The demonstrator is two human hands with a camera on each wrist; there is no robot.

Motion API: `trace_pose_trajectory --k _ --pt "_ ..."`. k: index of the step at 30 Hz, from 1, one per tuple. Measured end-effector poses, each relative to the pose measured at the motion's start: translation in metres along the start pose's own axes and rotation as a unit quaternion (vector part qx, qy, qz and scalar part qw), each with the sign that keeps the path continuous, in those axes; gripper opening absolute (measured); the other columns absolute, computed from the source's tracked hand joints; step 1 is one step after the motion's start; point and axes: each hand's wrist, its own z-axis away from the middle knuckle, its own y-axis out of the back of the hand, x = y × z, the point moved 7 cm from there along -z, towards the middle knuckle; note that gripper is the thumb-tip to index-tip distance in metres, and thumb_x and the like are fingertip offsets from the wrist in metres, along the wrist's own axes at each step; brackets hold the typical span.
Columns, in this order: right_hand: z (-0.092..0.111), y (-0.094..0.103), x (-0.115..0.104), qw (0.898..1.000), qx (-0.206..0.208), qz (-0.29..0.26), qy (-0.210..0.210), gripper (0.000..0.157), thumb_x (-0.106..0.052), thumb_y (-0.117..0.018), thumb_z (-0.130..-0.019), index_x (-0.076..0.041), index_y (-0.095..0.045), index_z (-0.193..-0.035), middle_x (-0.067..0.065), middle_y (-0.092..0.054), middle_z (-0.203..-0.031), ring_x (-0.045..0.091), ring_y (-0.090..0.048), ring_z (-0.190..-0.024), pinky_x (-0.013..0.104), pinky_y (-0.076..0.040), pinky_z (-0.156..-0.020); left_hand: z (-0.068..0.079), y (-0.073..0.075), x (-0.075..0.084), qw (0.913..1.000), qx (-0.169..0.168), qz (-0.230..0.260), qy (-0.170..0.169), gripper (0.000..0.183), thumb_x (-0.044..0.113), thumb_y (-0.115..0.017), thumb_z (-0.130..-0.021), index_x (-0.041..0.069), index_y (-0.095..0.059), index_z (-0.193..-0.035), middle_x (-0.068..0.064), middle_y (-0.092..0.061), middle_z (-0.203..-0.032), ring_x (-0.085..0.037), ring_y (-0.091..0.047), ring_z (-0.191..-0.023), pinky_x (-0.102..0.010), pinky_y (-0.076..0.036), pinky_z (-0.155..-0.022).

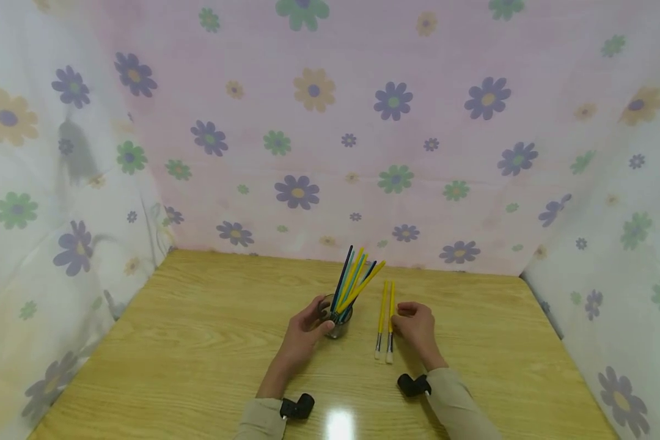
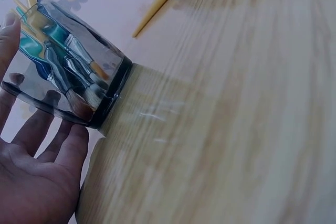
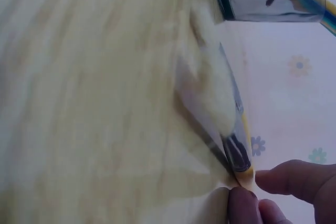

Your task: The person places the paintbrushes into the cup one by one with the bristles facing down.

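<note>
My left hand holds a clear, dark-based glass, its fingers and thumb round the sides. Several paintbrushes stand in this glass, bristles down, with yellow, teal and dark blue handles leaning out of the top. Right of the glass, two yellow paintbrushes lie side by side, pale bristles toward me. My right hand is at the nearer of them, the right yellow paintbrush, pinching its handle just behind the metal collar. The left yellow paintbrush lies untouched beside it.
The wooden table has a flowered cloth hanging behind it and at both sides. Black wrist cameras sit on both sleeves, and a bright light reflection shows at the table's front.
</note>
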Motion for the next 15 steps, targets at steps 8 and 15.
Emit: trace_pose_trajectory --k 8,15 --pt "0.001 0.001 -0.003 0.999 -0.009 0.037 0.0 0.039 -0.004 -0.076 -0.082 0.009 -0.067 -0.118 0.027 -0.069 -0.113 0.036 -0.067 -0.102 0.037 -0.063 -0.078 0.001 0.002 0.0 0.9999 0.009 -0.009 0.003 0.067 0.012 -0.069 -0.098 0.007 -0.039 -0.157 -0.016 -0.05 -0.153 -0.035 -0.049 -0.139 -0.054 -0.034 -0.12" --pt "0.003 0.004 -0.01 0.996 -0.016 0.085 0.007 0.048 -0.004 -0.082 -0.078 0.012 -0.064 -0.119 0.027 -0.069 -0.107 0.038 -0.068 -0.098 0.044 -0.061 -0.081 0.0 0.0 0.002 0.9999 0.009 -0.011 0.003 0.066 0.011 -0.069 -0.097 0.006 -0.04 -0.156 -0.018 -0.05 -0.153 -0.036 -0.049 -0.139 -0.054 -0.034 -0.12"
